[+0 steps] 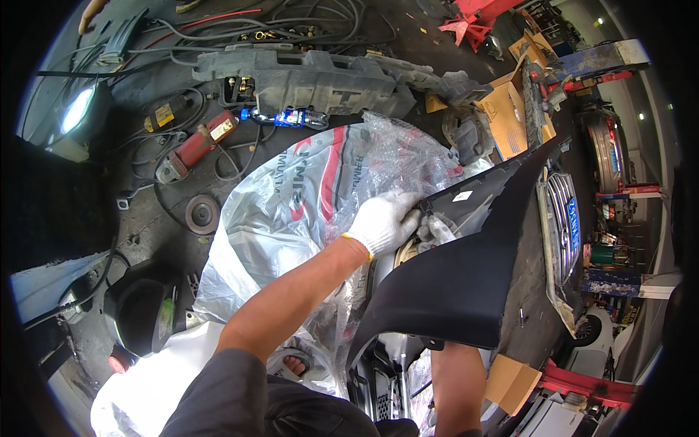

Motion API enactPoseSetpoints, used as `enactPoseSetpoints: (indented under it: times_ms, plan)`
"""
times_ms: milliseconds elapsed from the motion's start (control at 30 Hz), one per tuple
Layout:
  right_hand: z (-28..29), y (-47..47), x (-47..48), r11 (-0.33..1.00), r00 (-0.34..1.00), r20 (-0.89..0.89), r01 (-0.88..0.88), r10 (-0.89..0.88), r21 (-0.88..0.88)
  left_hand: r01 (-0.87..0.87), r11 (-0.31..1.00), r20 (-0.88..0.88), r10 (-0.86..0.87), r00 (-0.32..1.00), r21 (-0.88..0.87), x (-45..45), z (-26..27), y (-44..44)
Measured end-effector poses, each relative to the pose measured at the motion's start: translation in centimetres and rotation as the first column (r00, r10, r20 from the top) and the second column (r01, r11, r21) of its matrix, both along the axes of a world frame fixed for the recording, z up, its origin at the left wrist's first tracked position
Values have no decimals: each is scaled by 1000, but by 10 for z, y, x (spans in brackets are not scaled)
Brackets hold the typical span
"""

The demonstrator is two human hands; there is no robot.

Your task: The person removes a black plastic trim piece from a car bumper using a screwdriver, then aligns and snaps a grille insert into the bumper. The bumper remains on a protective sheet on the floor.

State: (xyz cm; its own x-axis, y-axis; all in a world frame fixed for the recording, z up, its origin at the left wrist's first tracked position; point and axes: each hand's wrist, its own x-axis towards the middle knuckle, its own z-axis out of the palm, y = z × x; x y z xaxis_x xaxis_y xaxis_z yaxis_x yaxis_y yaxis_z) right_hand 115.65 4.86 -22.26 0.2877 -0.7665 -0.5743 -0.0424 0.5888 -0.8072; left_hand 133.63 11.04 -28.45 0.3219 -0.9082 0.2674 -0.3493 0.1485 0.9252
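A black car fender panel stands tilted before me, its curved wheel-arch edge towards my body. At the panel's inner edge, my left hand wears a white knit glove and has its fingers curled on the edge beside a small dark clip. My right forearm passes behind the fender. In the gap inside the panel shows my right hand, in a soiled glove, its fingers close to the left hand's. The panel hides much of the right hand, so its hold cannot be made out. A white sticker is on the inner flange.
Printed plastic sheeting and bubble wrap spread beneath. Left lie a red angle grinder, a grinding disc and cables. A grey molded bumper part, a bottle and cardboard lie beyond. A car grille is right.
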Motion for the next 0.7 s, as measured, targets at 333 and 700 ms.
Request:
enactPoseSetpoints:
  times_ms: [333, 700]
  plan:
    - [4, 6, 10, 999, 998, -41, 51, -51, -6, 22, 1000, 5, -22, 1000, 17, 3, 5, 1]
    - [-2, -18, 1, 980, 980, 103, -180, 171, 80, 34, 999, -11, -35, 999, -34, 3, 3, 0]
